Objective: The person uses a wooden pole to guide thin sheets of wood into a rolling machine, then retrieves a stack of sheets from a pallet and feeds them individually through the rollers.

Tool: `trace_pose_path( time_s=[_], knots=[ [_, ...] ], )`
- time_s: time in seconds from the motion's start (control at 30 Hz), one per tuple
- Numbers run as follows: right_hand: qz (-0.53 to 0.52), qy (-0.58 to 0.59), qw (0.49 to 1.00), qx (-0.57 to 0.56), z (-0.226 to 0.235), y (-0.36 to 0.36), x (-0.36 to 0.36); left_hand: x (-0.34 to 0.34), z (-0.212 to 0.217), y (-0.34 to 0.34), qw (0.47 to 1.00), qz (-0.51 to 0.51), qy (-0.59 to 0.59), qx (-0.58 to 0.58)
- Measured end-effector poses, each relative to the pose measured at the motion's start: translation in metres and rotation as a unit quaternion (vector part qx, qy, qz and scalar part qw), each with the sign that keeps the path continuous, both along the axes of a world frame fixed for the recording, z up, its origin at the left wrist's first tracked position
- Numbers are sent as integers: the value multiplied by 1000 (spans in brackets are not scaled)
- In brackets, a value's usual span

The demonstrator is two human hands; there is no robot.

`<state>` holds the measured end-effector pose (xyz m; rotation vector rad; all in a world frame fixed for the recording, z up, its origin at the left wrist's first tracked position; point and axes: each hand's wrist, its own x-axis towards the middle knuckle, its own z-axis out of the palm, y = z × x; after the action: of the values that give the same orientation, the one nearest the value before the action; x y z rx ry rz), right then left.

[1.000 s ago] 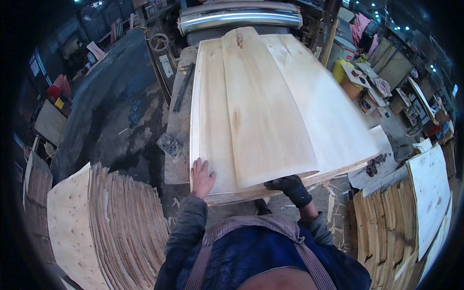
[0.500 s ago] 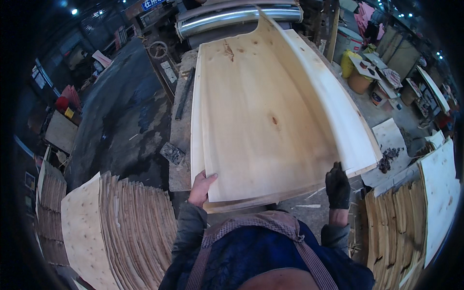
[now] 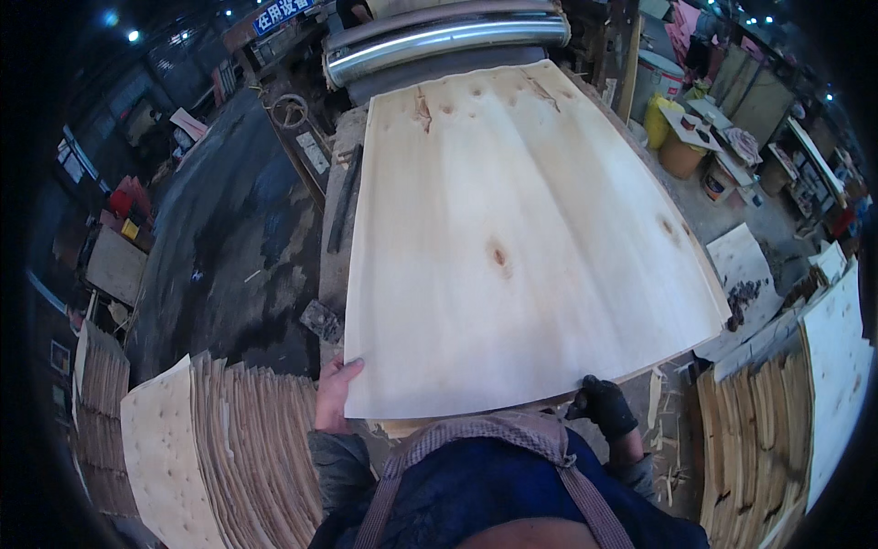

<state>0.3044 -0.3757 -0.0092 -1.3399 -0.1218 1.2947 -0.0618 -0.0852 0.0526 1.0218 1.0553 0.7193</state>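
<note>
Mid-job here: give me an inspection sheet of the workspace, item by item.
Surface: pile, mostly hidden under the top sheet; a near edge shows.
Job's things: top sheet, pale wood with brown knots, spread out.
Clutter: wood scraps on the floor at right; dark bar left of the sheet.
Hands: left hand, bare, at the near left corner; right hand, dark-gloved, at the near edge toward the right; grips unclear.
Cables: nothing seen.
Surroundings: shiny roller beyond the far end; upright sheets at left and right.

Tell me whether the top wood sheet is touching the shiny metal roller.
Apart. The head view shows a dark strip between the far edge of the wood sheet and the metal roller.
</note>
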Motion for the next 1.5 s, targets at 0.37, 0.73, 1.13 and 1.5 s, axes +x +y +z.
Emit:
trace_pose_path(
  time_s=[0.37, 0.73, 1.13, 1.5],
  knots=[
    [-82, 119, 978, 150, -35, 203, 72, 4, -94, 11, 859, -54, 438, 261],
    [-99, 107, 957, 250, -47, 353, 89, 20, -116, -29, 878, 29, 400, 261],
    [213, 226, 941, 134, -30, 130, -28, 3, -52, -17, 992, 36, 48, 110],
    [27, 94, 995, -15, -20, 9, -18, 16, 47, -17, 990, 51, -90, 100]
  ],
)
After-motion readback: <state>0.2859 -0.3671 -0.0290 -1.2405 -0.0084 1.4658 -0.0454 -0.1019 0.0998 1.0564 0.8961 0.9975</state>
